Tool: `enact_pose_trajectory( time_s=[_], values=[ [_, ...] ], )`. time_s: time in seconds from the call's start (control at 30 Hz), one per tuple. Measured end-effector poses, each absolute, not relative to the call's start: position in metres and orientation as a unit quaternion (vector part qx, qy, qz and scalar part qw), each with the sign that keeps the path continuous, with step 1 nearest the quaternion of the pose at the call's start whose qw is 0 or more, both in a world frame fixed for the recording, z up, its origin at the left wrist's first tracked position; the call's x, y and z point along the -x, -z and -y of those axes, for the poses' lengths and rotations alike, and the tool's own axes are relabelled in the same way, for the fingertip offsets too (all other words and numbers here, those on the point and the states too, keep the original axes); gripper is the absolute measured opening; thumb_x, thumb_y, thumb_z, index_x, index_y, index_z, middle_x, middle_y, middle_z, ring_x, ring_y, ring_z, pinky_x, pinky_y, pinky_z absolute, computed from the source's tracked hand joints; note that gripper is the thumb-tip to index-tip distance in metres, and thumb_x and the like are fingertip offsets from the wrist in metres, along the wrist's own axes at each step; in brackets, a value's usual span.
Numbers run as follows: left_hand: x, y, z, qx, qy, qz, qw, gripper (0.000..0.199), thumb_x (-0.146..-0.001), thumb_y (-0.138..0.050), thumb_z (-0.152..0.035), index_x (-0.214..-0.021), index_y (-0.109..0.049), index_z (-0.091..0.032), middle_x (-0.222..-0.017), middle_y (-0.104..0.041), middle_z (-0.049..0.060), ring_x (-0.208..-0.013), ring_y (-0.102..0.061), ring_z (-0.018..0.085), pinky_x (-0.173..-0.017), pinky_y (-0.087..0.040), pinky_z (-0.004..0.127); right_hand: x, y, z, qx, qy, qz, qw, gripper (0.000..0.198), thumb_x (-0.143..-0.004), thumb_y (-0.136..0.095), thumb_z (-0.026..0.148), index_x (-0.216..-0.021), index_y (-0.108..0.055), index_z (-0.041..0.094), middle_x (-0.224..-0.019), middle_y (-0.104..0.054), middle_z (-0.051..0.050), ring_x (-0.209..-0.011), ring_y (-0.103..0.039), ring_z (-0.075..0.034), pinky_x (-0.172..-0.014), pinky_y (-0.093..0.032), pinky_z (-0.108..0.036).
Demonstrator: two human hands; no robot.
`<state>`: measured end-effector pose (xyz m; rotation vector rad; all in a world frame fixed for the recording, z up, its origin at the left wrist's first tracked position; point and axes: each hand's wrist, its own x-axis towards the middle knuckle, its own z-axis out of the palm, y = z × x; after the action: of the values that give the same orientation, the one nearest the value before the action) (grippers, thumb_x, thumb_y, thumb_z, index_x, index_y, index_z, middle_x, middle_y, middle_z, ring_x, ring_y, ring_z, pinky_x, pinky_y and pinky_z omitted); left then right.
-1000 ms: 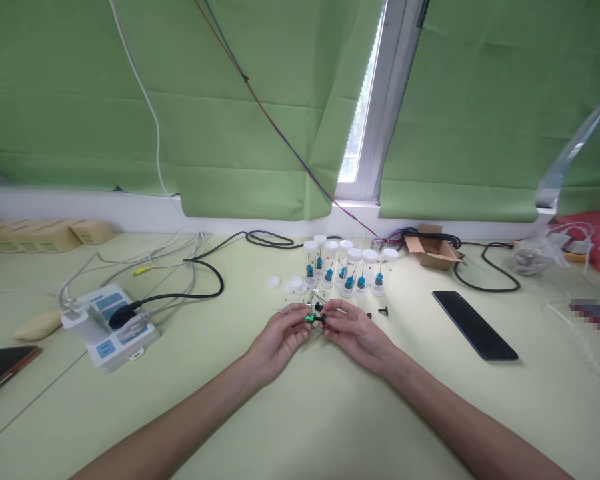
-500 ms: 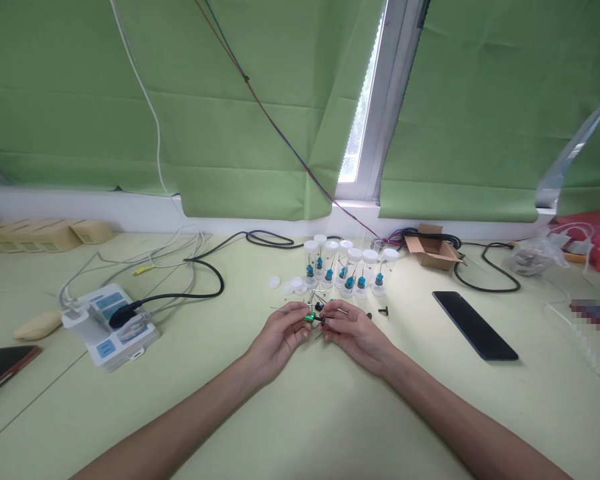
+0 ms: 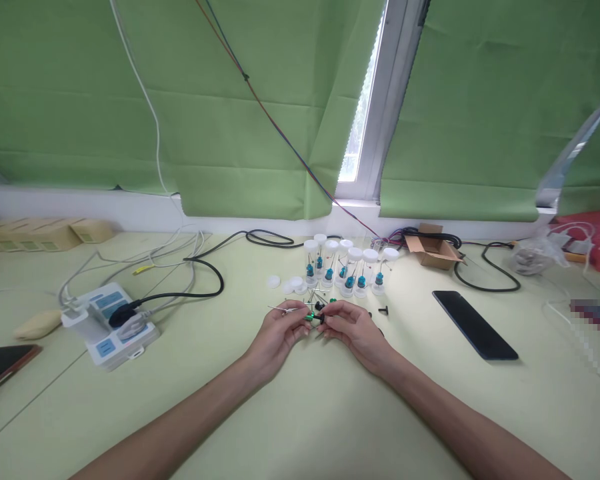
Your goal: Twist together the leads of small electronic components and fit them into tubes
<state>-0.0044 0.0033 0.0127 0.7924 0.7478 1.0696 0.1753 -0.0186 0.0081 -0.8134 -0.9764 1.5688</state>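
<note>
The left grip (image 3: 277, 337) pinches a little green piece (image 3: 309, 317). The right grip (image 3: 357, 329) pinches a black piece (image 3: 319, 319) right next to the green one, in between both grips. Just past the grips, clear jars (image 3: 351, 271) with white lids (image 3: 370, 255) stand on the surface (image 3: 305, 420). A black phone (image 3: 474, 325) lies right of the right grip.

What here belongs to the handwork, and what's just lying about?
Likely the job:
green-black part between left hand and right hand
black T-shaped piece
clear white-lidded jars

Apparently lying about:
black smartphone
white power strip
open cardboard box
</note>
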Motion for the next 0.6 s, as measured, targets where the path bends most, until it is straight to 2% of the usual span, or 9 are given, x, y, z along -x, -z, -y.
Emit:
enact_pose_trajectory(
  time_s=[0.27, 0.6],
  values=[
    [0.0037, -0.0139, -0.0032, -0.378, -0.49, -0.341, 0.708, 0.018, -0.073, -0.078, -0.019, -0.082, -0.063, -0.014, -0.074, -0.065, 0.001, -0.063, -0.062, 0.01, -0.065, -0.053, 0.02, -0.1706, -0.0086, 0.0182, 0.377, -0.632, 0.403, 0.545, 0.032, -0.059, -0.087, 0.033, -0.081, -0.073, 0.015, -0.073, -0.072, -0.004, -0.072, -0.07, -0.02, -0.084, -0.052, -0.038],
    [0.0043, -0.0143, -0.0036, -0.385, -0.49, -0.343, 0.703, 0.02, -0.072, -0.079, -0.021, -0.084, -0.063, -0.015, -0.076, -0.066, 0.002, -0.063, -0.063, 0.01, -0.066, -0.052, 0.021, -0.1728, -0.0094, 0.0193, 0.372, -0.639, 0.404, 0.538, 0.032, -0.061, -0.086, 0.029, -0.088, -0.076, 0.016, -0.079, -0.074, -0.005, -0.078, -0.069, -0.02, -0.089, -0.049, -0.038]
  ],
)
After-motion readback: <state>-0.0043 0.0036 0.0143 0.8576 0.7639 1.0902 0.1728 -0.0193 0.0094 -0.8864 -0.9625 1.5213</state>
